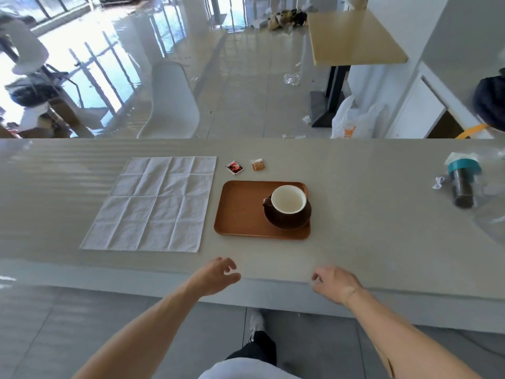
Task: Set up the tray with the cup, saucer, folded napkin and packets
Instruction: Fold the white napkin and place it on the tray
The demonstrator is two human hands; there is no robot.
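Head view: at the counter's [355, 258] near edge, the left hand [218, 274] and right hand [334, 281] hover with fingers loosely curled, holding nothing. Farther in, the brown tray [240, 212] carries the cup [288, 201] on its saucer [287, 222] at its right end. Left of it lies the unfolded napkin [155, 203]. Two packets [234, 167] sit toward the far edge.

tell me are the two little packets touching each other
Apart. The head view shows a clear strip of bare counter between the red packet and the tan packet, both lying beyond the tray.
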